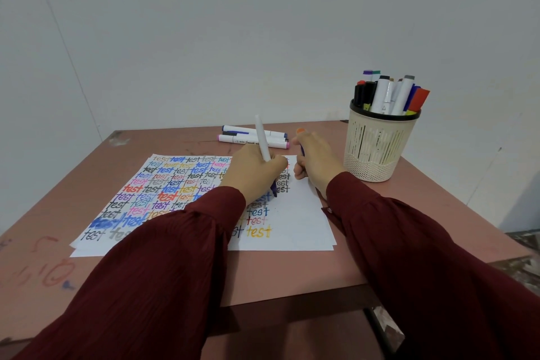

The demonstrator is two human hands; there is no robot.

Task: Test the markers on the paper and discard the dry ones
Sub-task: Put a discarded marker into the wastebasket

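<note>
A white sheet of paper (292,225) covered with the word "test" in several colours lies on the table. My left hand (251,172) grips a white marker (261,137), its purple tip down on the paper among the words. My right hand (317,159) rests on the paper's right edge and holds a small blue piece with an orange end (301,131); I cannot tell whether that piece is a cap or another marker. My left sleeve hides the lower middle of the sheet.
A cream mesh cup (377,149) full of upright markers stands at the right rear of the brown table (277,272). Three white markers (248,139) lie side by side behind the paper. A wall is close behind the table; the table's front edge is below my arms.
</note>
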